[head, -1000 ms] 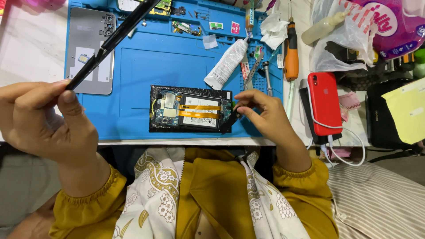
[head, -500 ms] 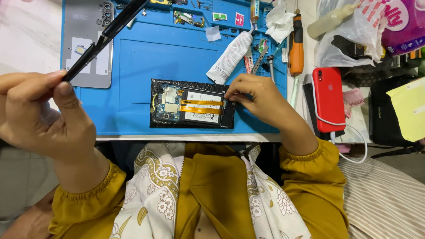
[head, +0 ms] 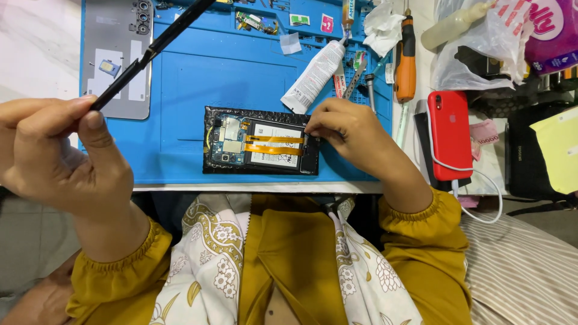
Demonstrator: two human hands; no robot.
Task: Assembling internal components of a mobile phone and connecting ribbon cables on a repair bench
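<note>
Left hand pinches the black spudger, raised off my blue mat; right hand fingertips closed on the opened phone edge.

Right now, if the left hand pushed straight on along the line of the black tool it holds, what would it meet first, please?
Probably nothing on the mat: the left hand holds the black tool raised, passing over the grey back cover toward the picture's top edge. Depth is unclear.

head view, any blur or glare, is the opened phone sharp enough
Head view: evenly lit, soft shadows, no strong glare on the blue mat; the opened phone is sharp, right hand too; the left hand and black tool look slightly soft.
</note>
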